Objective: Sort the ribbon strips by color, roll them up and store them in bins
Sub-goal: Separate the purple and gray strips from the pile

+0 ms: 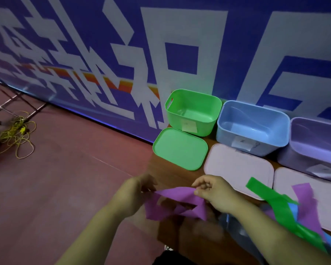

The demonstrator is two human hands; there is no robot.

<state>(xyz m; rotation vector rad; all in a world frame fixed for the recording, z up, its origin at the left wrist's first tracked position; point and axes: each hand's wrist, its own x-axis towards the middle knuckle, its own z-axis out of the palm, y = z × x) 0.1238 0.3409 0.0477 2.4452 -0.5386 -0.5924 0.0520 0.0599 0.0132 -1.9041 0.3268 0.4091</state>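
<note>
Holding the purple ribbon [178, 202] up between both hands, the person appears to be pulling out its twists so that it can be rolled. The left hand [139, 194] has a closed grip on one end, though blur hides the fingers. The right hand [215, 194] pinches the upper edge between thumb and forefinger. The strip hangs in the air over the near corner of the wooden surface [211, 140], crossing over itself below the hands.

The green bin [193, 111], blue bin [252, 127] and purple bin [317, 146] stand open in a row along the back. The green lid [180, 149] and two pink lids [239, 169] lie in front of them, probably so rolls can be dropped straight in. To the right, unsorted strips lie in a heap across the pink lids, a green ribbon [275, 201] on top.

Beyond the surface is a red floor [65, 169] with a tangled yellow cord [17, 134], and a blue wall banner [141, 35] with large white characters.
</note>
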